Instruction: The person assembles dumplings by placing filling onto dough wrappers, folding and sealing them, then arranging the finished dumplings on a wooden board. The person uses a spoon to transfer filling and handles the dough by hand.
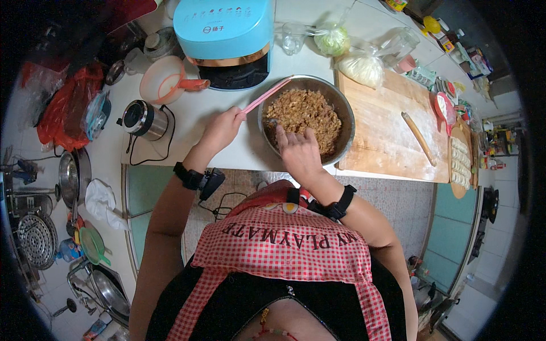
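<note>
A metal mixing bowl (350, 128) stands on the counter before me, holding brown minced filling (305, 111). My right hand (300, 151) reaches over the bowl's near rim, its fingers spread at the filling; whether they grip anything is hidden. Left of the bowl, my left hand (222, 128) holds a pair of pink chopsticks (266, 94), whose far ends lie over the bowl's back rim. Right of the bowl lies a floured wooden board (379, 128) with a rolling pin (419, 138) on it. Shaped dumplings (460, 160) sit in rows on a small wooden board (458, 190) farther right.
A blue countertop appliance (222, 30) stands behind the bowl. Left are an orange-handled strainer or scoop (164, 81) and a corded steel appliance (145, 119). Tied plastic bags (360, 68) and a glass jar (401, 44) stand behind the board. The counter's front edge is close to me.
</note>
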The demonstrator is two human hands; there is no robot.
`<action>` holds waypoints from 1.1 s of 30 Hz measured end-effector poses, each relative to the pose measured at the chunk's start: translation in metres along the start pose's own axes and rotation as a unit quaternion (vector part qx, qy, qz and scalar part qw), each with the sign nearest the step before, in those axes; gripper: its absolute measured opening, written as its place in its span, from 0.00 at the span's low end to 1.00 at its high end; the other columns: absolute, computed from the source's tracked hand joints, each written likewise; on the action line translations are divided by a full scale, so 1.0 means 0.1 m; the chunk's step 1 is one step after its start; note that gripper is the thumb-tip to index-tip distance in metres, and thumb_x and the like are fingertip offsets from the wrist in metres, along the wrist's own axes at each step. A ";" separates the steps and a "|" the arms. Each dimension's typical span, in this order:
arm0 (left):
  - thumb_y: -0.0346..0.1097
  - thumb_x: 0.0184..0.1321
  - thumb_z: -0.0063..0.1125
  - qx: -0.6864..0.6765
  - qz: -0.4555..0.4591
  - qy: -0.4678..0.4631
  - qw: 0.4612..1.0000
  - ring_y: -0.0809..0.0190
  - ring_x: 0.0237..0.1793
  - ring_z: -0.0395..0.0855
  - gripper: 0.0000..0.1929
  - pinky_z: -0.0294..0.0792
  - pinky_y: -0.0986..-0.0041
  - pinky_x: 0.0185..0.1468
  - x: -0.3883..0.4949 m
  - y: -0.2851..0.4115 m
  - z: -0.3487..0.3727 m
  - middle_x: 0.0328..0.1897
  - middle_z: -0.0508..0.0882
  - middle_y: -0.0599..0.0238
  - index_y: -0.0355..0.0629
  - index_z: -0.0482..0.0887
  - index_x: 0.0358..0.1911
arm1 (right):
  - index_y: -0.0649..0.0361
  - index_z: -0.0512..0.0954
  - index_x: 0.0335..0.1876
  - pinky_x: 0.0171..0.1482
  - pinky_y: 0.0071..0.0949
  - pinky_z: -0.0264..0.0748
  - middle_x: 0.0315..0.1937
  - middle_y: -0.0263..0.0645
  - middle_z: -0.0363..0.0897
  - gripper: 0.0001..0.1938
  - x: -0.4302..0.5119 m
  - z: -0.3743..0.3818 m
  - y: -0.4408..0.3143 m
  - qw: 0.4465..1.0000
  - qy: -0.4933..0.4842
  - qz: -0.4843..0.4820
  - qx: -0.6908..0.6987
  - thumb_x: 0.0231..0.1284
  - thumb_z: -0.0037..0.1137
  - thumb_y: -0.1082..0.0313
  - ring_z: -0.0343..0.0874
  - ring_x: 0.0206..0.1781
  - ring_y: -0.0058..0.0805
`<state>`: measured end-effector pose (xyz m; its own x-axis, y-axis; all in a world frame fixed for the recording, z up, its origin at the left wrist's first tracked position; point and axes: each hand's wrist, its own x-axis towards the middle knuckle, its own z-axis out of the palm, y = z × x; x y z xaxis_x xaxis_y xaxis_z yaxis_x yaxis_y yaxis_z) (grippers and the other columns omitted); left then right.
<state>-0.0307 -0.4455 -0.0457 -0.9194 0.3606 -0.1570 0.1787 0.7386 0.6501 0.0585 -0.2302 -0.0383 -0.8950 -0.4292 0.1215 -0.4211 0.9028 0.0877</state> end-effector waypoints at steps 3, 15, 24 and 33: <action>0.45 0.70 0.44 -0.017 -0.015 -0.004 1.000 0.39 0.39 0.81 0.15 0.71 0.53 0.42 0.01 0.01 0.00 0.35 0.83 0.44 0.41 0.78 0.43 | 0.66 0.72 0.60 0.50 0.34 0.67 0.29 0.38 0.79 0.23 0.01 0.01 0.00 0.994 0.101 0.045 0.003 0.58 0.46 0.69 0.80 0.34 0.30; 0.46 0.71 0.43 -0.010 -0.020 -0.042 0.999 0.42 0.43 0.82 0.16 0.71 0.55 0.46 0.06 0.08 0.04 0.39 0.85 0.49 0.41 0.78 0.43 | 0.62 0.72 0.61 0.49 0.33 0.67 0.30 0.36 0.79 0.23 0.08 0.04 0.12 0.992 0.108 0.045 0.057 0.57 0.47 0.70 0.80 0.33 0.30; 0.44 0.71 0.43 -0.007 -0.026 -0.055 0.998 0.43 0.43 0.82 0.15 0.72 0.57 0.47 0.06 0.09 0.06 0.40 0.85 0.50 0.39 0.79 0.43 | 0.67 0.73 0.60 0.50 0.30 0.66 0.29 0.35 0.77 0.24 -0.14 -0.08 0.10 0.996 0.076 -0.019 0.030 0.56 0.46 0.69 0.78 0.34 0.27; 0.44 0.71 0.44 -0.005 -0.005 -0.030 1.000 0.41 0.40 0.83 0.15 0.73 0.55 0.44 0.04 0.09 0.03 0.38 0.85 0.49 0.39 0.79 0.44 | 0.69 0.72 0.60 0.49 0.28 0.66 0.28 0.36 0.77 0.24 -0.08 -0.05 -0.01 0.996 0.075 -0.018 0.042 0.55 0.47 0.70 0.78 0.33 0.27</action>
<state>-0.0315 -0.4355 -0.0429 -0.8982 0.3871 -0.2081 0.1659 0.7371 0.6551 0.0668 -0.2280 -0.0345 -0.8499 -0.4547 0.2662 -0.4689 0.8832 0.0114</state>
